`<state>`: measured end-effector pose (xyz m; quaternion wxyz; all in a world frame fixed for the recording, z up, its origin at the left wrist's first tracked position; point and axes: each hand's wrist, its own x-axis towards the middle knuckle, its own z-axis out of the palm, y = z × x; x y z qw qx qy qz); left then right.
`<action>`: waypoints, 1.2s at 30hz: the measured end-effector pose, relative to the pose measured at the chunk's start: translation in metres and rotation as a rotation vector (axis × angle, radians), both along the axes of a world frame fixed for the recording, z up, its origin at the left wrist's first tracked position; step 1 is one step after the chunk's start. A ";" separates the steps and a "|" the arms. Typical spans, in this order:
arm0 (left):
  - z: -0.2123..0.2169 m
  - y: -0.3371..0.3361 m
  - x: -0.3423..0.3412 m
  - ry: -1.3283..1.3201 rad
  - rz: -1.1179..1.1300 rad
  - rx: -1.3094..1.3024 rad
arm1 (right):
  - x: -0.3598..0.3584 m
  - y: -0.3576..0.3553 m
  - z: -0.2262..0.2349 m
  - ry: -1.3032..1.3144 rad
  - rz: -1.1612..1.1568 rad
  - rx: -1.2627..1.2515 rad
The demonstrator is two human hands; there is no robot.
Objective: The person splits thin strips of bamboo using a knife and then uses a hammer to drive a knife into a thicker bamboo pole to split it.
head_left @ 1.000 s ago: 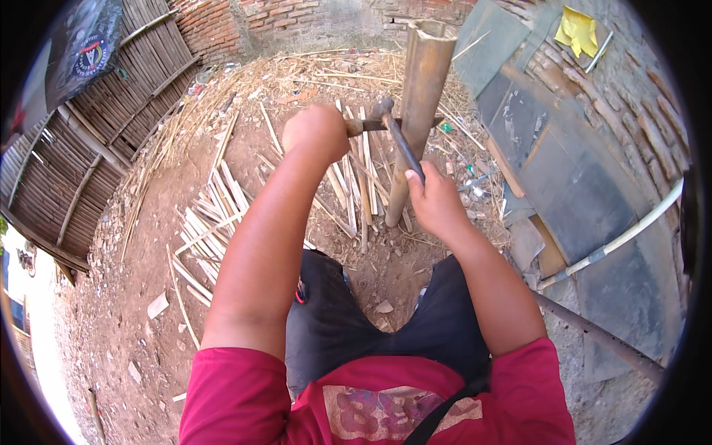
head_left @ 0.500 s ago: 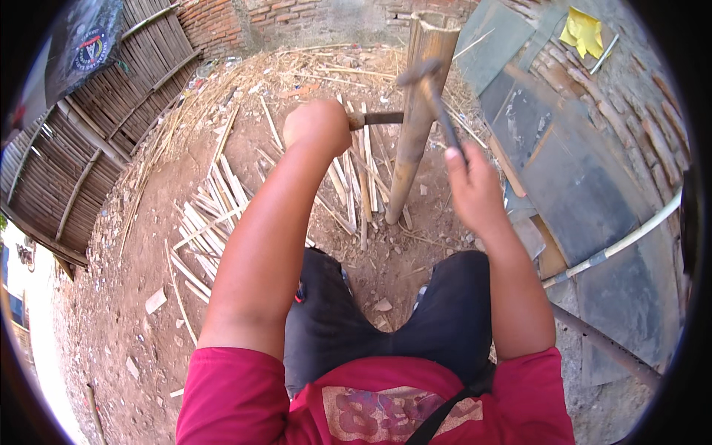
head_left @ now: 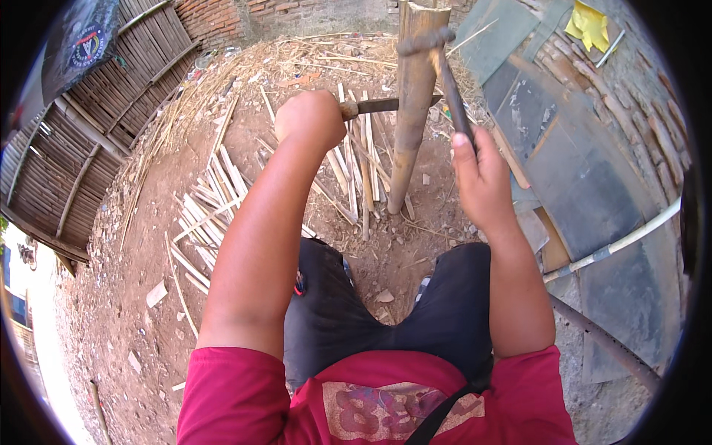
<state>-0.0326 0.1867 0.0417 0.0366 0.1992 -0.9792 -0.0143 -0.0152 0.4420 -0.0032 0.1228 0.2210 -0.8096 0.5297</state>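
Note:
My left hand is closed round the wooden handle of a large knife. Its dark blade runs crosswise into an upright bamboo pole, and the tip shows past the pole's right side. How deep the blade sits is hidden. In my right hand is a hammer, gripped by its dark handle. The hammer head overlaps the upper part of the pole in view; I cannot tell whether they touch. The pole's foot rests on the dirt in front of my knees.
Several pale split bamboo strips lie left of and behind the pole. Dark flat panels lean along the right side, crossed by a white pipe. A woven bamboo wall stands at the left, and a brick wall at the back.
My right hand has raised the hammer head higher against the pole. The knife's tip now shows at the pole's right side. The view has shifted slightly.

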 end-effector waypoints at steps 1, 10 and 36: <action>0.000 0.002 -0.001 0.004 -0.007 -0.005 | -0.002 -0.005 0.000 0.073 -0.036 0.017; 0.000 0.002 0.013 0.052 0.008 -0.003 | 0.002 0.008 0.043 0.048 -0.032 0.213; -0.003 0.003 0.013 -0.012 0.024 0.006 | -0.003 0.002 0.010 0.179 -0.023 0.217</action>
